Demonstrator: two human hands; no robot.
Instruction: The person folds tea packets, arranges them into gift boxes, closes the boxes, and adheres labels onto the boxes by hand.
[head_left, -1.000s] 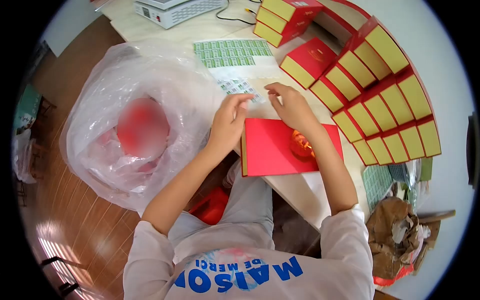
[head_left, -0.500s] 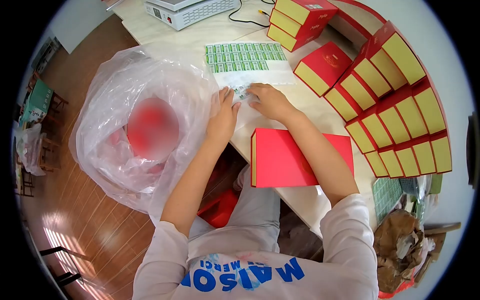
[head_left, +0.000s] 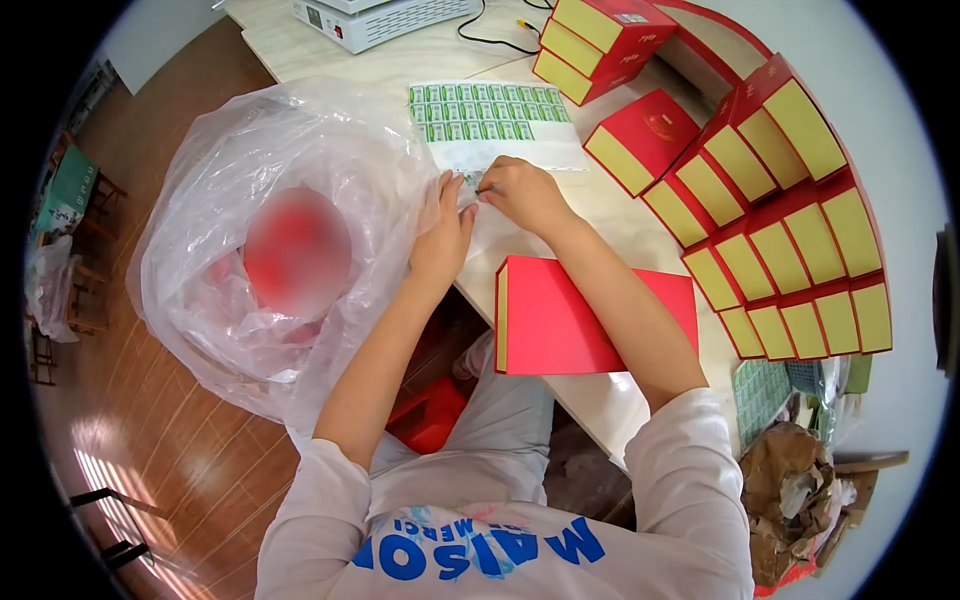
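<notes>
My left hand (head_left: 443, 236) rests with its fingers extended on the near edge of a small sticker sheet (head_left: 469, 182), beside the plastic bag. Against the same sheet, my right hand (head_left: 520, 194) has thumb and forefinger pinched together; what is between them is too small to make out. Beyond both hands lies a larger sheet with rows of green labels (head_left: 485, 112). A red box (head_left: 550, 320) with a yellow side lies flat at the table's near edge, partly under my right forearm.
A clear plastic bag (head_left: 190, 220) with red contents stands left of the table. Stacked red and yellow boxes (head_left: 775, 258) fill the right side, near a single box (head_left: 650, 135). A white device (head_left: 390, 24) with a black cable sits at the back.
Both hands have moved down onto the small sticker sheet. The fingers of my right hand have closed into a pinch. My right forearm now lies across the red box.
</notes>
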